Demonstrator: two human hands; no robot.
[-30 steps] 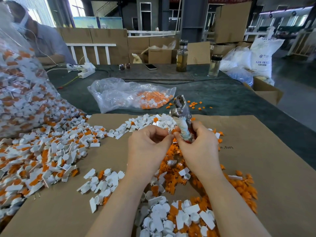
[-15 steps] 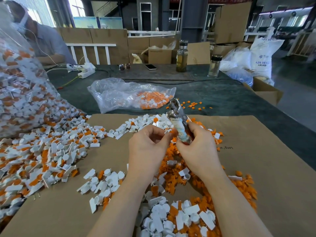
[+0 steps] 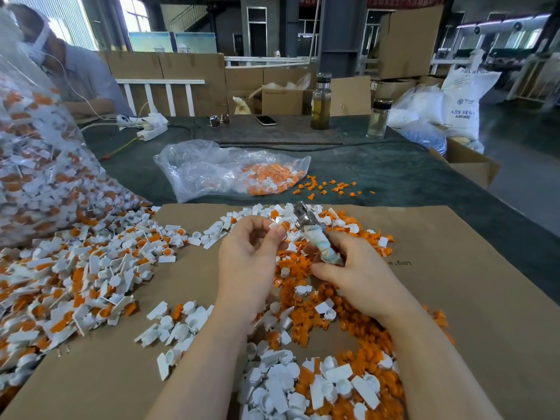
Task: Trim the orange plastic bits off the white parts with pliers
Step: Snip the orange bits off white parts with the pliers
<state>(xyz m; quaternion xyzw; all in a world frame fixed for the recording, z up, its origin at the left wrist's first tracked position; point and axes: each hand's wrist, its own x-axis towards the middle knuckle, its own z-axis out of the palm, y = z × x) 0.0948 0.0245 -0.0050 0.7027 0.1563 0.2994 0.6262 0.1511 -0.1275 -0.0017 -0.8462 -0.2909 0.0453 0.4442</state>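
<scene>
Where the dark green surface (image 3: 378, 174) carries the work, a sheet of brown cardboard (image 3: 454, 283) covers its near half, unchanged from the earlier frames. At the left edge stands a large clear bag (image 3: 33, 165) packed with untrimmed white-and-orange parts; its contents spill onto the cardboard as a loose heap (image 3: 69, 277), which has not shifted. Beyond the cardboard lies a smaller clear bag (image 3: 218, 169) holding orange offcuts, with a few more scattered just beside it on the surface.

Between the forearms lies a pile of orange bits (image 3: 306, 310), and nearer the camera a pile of trimmed white parts (image 3: 285, 386); both match the earlier frames.

The right hand (image 3: 360, 283) has its grip clenched round the wrapped handles of the pliers (image 3: 315, 241). Compared with one second ago, the pliers sit lower and lean further to the left, so that the metal head now points toward the left hand instead of rising steeply above both hands. Whether the jaws are closed cannot be told.

The left hand (image 3: 251, 262) pinches one white part with an orange bit (image 3: 280, 225) between thumb and fingertips, just beside the pliers' head. Earlier the two hands were pressed close together; now they stand slightly apart.
</scene>
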